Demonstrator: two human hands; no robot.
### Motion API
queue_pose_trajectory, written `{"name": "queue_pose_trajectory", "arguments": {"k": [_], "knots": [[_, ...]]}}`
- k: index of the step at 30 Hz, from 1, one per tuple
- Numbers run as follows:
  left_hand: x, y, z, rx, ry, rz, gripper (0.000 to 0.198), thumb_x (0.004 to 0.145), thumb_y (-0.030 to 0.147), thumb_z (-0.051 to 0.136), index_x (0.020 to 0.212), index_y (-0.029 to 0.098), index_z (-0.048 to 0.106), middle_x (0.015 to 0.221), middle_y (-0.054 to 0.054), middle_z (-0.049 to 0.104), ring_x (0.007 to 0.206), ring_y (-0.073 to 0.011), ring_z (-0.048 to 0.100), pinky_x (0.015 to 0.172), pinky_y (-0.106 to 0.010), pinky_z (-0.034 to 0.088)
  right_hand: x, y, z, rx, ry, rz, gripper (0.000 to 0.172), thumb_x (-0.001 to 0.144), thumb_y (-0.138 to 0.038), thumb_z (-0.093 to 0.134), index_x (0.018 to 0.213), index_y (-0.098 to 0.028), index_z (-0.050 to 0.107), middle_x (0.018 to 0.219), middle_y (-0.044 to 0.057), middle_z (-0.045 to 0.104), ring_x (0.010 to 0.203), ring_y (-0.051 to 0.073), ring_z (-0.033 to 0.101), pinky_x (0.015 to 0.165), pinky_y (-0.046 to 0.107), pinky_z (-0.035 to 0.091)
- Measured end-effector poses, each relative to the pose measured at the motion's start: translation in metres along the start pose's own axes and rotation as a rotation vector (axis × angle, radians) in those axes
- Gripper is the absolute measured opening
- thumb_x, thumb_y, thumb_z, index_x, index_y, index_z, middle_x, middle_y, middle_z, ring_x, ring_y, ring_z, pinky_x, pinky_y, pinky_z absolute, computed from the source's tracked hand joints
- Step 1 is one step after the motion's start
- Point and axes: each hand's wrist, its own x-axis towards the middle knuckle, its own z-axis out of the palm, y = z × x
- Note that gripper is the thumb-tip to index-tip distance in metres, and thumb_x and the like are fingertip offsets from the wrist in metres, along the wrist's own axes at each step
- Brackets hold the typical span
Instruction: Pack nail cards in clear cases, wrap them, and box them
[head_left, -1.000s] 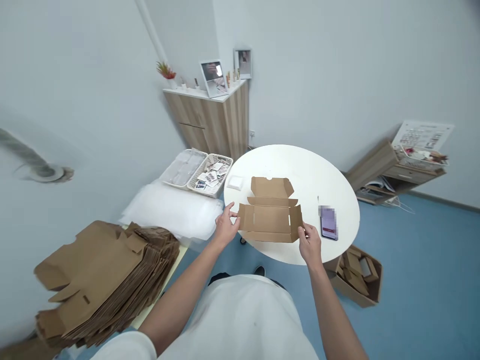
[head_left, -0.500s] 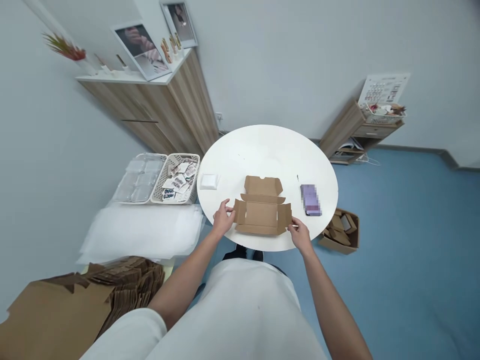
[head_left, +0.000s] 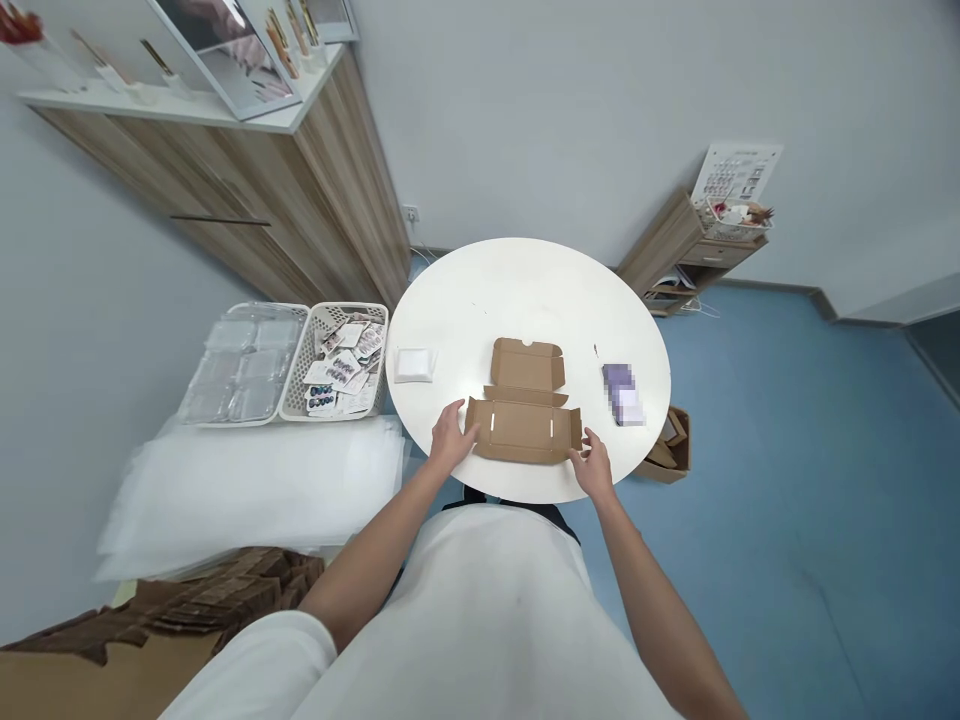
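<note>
An unfolded brown cardboard box [head_left: 523,428] lies near the front of the round white table [head_left: 536,290], its lid panel pointing away from me. Creased flaps stand out at its sides, and the front flap is partly raised. At the left side flap, my left hand [head_left: 451,440] has its thumb against the cardboard and its fingers curved along the outer edge. My right hand [head_left: 594,466] grips the opposite side near the front corner, thumb low and fingers behind the flap. Fingertips on both sides are partly hidden.
A small white packet [head_left: 414,365] lies left on the table, a purple pixelated item [head_left: 622,393] right. Left of the table stand a basket of printed cards [head_left: 345,365], a tray of clear cases [head_left: 244,365], white sheets [head_left: 255,490] and stacked cardboard [head_left: 225,600]. A carton [head_left: 667,470] sits on the floor.
The view has shifted and leaned nearer the left side. My left thumb has moved inward onto the flap. The front flap appears more raised; the box stays in place.
</note>
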Motion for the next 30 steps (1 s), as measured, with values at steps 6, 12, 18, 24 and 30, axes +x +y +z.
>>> {"name": "queue_pose_trajectory", "arguments": {"k": [6,12,18,24,30], "knots": [[-0.027,0.009,0.012,0.263,-0.211,0.36,0.066,0.061,0.046,0.067,0.118,0.02,0.045,0.129,-0.011,0.042,0.125,-0.03,0.029,0.102,-0.048,0.02,0.014,-0.003,-0.009,-0.149,0.046,-0.023,0.064,0.072,-0.037,0.047,0.13,-0.015,0.032,0.122,0.014,0.045,0.111,0.027,0.043,0.09,0.04,0.037],[-0.028,0.025,0.025,0.453,-0.335,0.424,0.062,0.06,0.04,0.07,0.114,0.021,0.048,0.128,-0.012,0.042,0.127,-0.0303,0.024,0.101,-0.052,0.011,0.059,-0.026,-0.017,-0.158,-0.043,-0.081,0.062,0.074,-0.042,0.047,0.129,-0.018,0.035,0.123,0.012,0.048,0.115,0.025,0.043,0.092,0.038,0.036],[-0.019,0.033,0.03,0.551,-0.367,0.39,0.071,0.061,0.036,0.069,0.124,0.021,0.038,0.134,-0.014,0.036,0.129,-0.0301,0.019,0.101,-0.05,0.012,0.109,-0.048,-0.008,0.012,-0.198,0.008,0.062,0.076,-0.05,0.044,0.128,-0.017,0.036,0.121,0.012,0.052,0.11,0.021,0.049,0.088,0.032,0.038],[-0.007,0.042,0.035,0.634,-0.421,0.334,0.08,0.065,0.032,0.063,0.134,0.019,0.025,0.14,-0.016,0.026,0.13,-0.0301,0.016,0.101,-0.05,0.014,0.142,-0.052,0.013,0.079,-0.233,0.004,0.049,0.075,-0.042,0.046,0.118,-0.018,0.048,0.106,0.009,0.061,0.095,0.019,0.056,0.081,0.031,0.041],[0.018,0.053,0.032,0.708,-0.476,0.306,0.101,0.058,0.041,0.065,0.139,0.017,0.009,0.146,-0.015,0.004,0.133,-0.0321,-0.002,0.102,-0.051,0.008,0.147,-0.053,0.016,0.051,-0.208,-0.062,0.034,0.073,-0.034,0.043,0.1,-0.02,0.058,0.075,0.003,0.063,0.067,0.016,0.055,0.062,0.027,0.04]]}}
